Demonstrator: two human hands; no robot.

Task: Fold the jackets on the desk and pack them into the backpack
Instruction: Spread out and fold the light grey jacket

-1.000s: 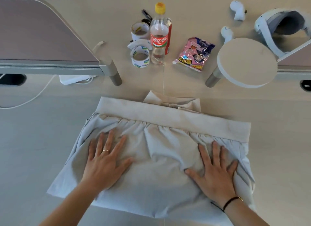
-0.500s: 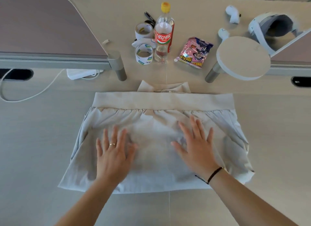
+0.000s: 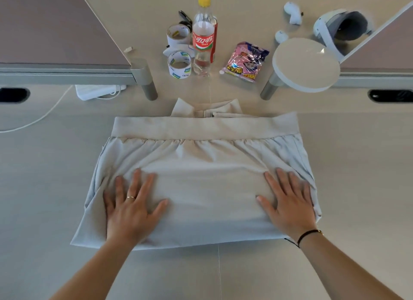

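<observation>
A pale beige jacket [image 3: 207, 188] lies folded in half on the desk [image 3: 40, 188], its ribbed hem band across the far side and its collar peeking out behind the band. My left hand [image 3: 130, 208] presses flat on the near left part of the fabric, fingers spread, a ring on one finger. My right hand [image 3: 288, 203] presses flat on the near right part, fingers spread, a dark band at the wrist. Neither hand grips the cloth. No backpack is in view.
Behind the jacket stand a cola bottle [image 3: 203, 34], two tape rolls [image 3: 179, 64], a pink snack bag [image 3: 245, 61], a round white lamp base [image 3: 306, 65], a white headset [image 3: 342, 30] with controllers, and desk dividers on grey posts [image 3: 145, 78]. A white charger [image 3: 96, 91] and cable lie left.
Both hands have slid outward and toward me across the jacket, the right one from the middle to the right edge, smoothing the fabric flat.
</observation>
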